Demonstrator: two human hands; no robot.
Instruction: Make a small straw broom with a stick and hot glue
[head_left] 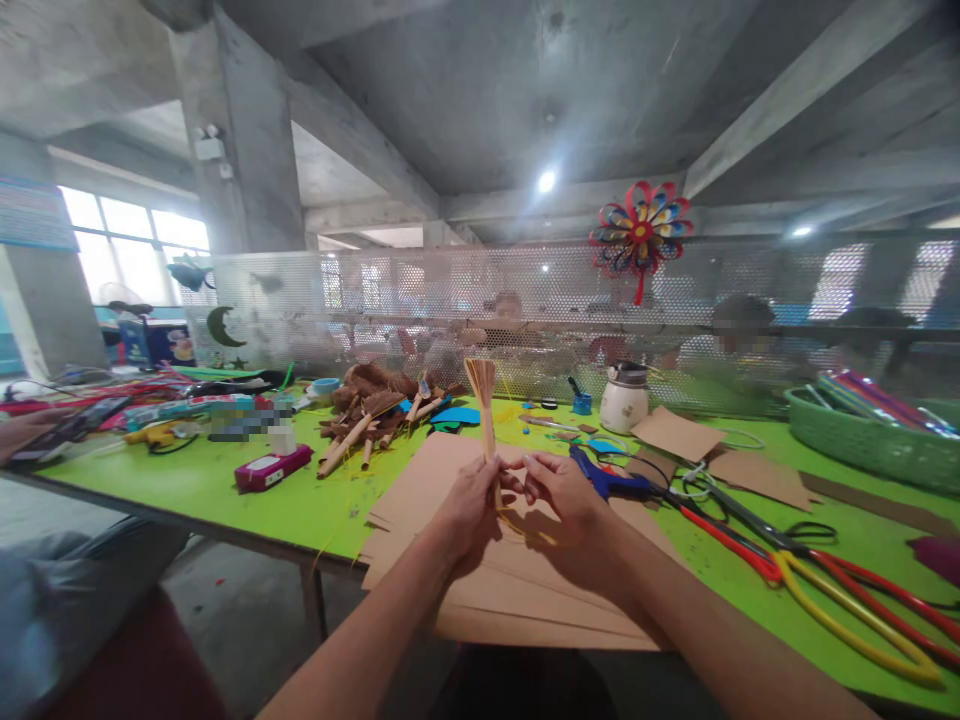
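Observation:
My left hand point(471, 505) is closed round the lower end of a rolled brown paper piece point(484, 400), which stands upright with a fringed, fanned top. My right hand point(559, 490) pinches the same piece's base from the right, fingers bent together. A thin yellow strand point(525, 530) curls below both hands. The hands hover over a stack of brown cardboard sheets point(450, 590) on the green table point(225, 490).
A blue glue gun point(611, 482) lies just right of my hands. Red and yellow scissors point(825, 580), cardboard scraps point(679, 432), a white jar point(624, 398), a green basket point(870, 440), a pile of brown paper rolls point(367, 405) and a pink box point(271, 467) sit around. People sit behind the mesh screen point(525, 300).

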